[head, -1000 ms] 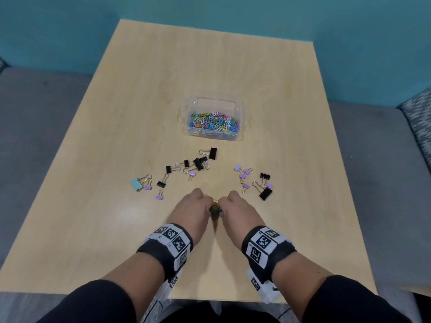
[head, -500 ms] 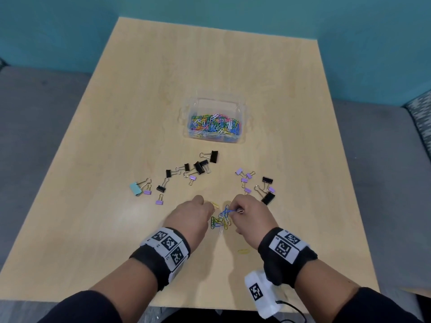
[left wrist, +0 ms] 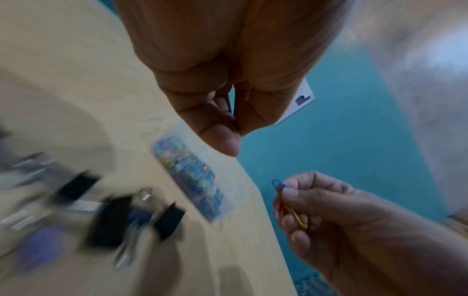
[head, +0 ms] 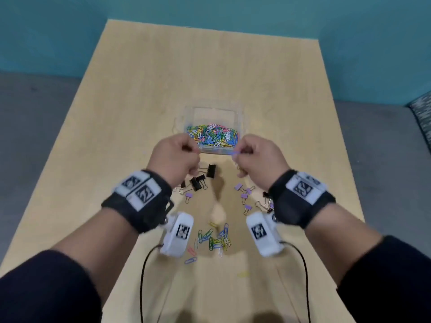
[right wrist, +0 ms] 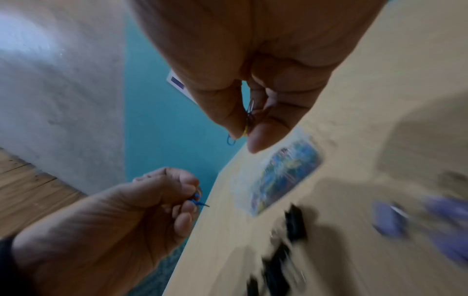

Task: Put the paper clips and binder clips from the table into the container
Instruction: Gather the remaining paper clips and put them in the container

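A clear plastic container (head: 240, 117) in mid-table holds a heap of coloured paper clips (head: 213, 134). Both hands hover just above its near edge. My left hand (head: 191, 148) pinches a few paper clips; a blue one (right wrist: 196, 200) pokes out between its fingers. In my right hand (head: 240, 152) I pinch blue and yellow paper clips (left wrist: 286, 200). Loose paper clips (head: 214, 238) lie on the table between my wrists. Black binder clips (head: 205, 174) sit under the left hand, and purple binder clips (head: 243, 194) lie by the right wrist.
The wooden table (head: 140, 89) stands against a teal wall (head: 233, 12). Grey seating (head: 35, 117) flanks it on both sides. A single yellow paper clip (head: 243, 273) lies near the front edge. Wrist camera cables hang below both arms.
Both hands have risen off the pile of paper clips near the front and moved forward to the container's near edge, each carrying paper clips.
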`<action>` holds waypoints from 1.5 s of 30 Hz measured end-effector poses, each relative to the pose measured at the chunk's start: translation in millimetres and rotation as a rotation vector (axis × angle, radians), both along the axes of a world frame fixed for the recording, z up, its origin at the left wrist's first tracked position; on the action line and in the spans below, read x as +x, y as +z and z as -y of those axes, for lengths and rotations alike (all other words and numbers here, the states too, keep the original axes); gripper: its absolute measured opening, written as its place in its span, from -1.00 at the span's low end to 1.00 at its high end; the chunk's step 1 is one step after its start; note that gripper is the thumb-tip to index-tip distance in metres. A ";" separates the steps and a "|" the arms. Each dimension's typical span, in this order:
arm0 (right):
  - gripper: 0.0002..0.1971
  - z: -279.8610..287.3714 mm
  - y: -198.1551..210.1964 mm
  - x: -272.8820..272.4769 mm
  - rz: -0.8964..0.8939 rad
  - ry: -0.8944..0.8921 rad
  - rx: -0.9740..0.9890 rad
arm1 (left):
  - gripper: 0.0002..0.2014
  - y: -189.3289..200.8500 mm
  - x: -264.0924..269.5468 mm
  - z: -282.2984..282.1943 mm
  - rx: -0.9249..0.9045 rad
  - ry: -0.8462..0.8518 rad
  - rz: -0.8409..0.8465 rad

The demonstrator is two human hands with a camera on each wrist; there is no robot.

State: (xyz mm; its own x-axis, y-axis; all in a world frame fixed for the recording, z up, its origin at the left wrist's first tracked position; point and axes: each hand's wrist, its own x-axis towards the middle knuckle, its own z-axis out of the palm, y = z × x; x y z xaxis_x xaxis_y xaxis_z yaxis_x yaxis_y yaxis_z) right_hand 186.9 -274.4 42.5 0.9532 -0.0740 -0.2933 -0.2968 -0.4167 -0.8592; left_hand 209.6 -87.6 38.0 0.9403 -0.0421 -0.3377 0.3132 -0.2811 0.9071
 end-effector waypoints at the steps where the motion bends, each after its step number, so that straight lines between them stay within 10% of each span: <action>1: -0.81 -0.7 4.2 18.7 0.029 -0.007 -0.041 | -0.78 4.6 15.7 6.6 0.010 0.009 0.038; 11: -0.70 -7.2 13.9 38.7 0.132 0.235 -0.621 | -0.85 -5.0 33.4 4.1 0.181 0.020 0.167; 17: -0.66 -14.9 -33.0 -103.3 -0.019 0.793 -0.737 | -0.65 -47.9 -105.8 -28.3 0.629 -0.724 0.250; 23: -0.37 -7.7 -65.4 -161.9 0.099 0.972 -0.892 | -0.58 -75.3 -154.5 -35.3 0.772 -0.958 0.517; 31: -0.37 9.3 -55.6 -209.2 -0.134 0.592 -0.612 | -0.38 -66.8 -189.3 -60.3 0.674 -0.627 0.144; 39: -0.56 -39.8 -60.9 -170.3 -0.076 0.335 -0.474 | -0.47 -66.4 -177.3 -4.1 0.548 -0.428 0.126; 45: -0.26 -14.5 -64.0 -185.5 -0.155 0.384 -0.596 | -0.27 -71.6 -176.8 -23.3 0.711 -0.513 0.097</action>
State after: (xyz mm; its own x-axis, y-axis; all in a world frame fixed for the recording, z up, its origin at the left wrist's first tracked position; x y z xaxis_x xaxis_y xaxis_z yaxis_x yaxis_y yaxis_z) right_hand 1.3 -259.9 -21.5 0.8946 0.0680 -0.4417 -0.1358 -0.9003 -0.4136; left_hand 32.8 -64.3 -33.6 0.8889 -0.2775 -0.3644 -0.0762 -0.8741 0.4797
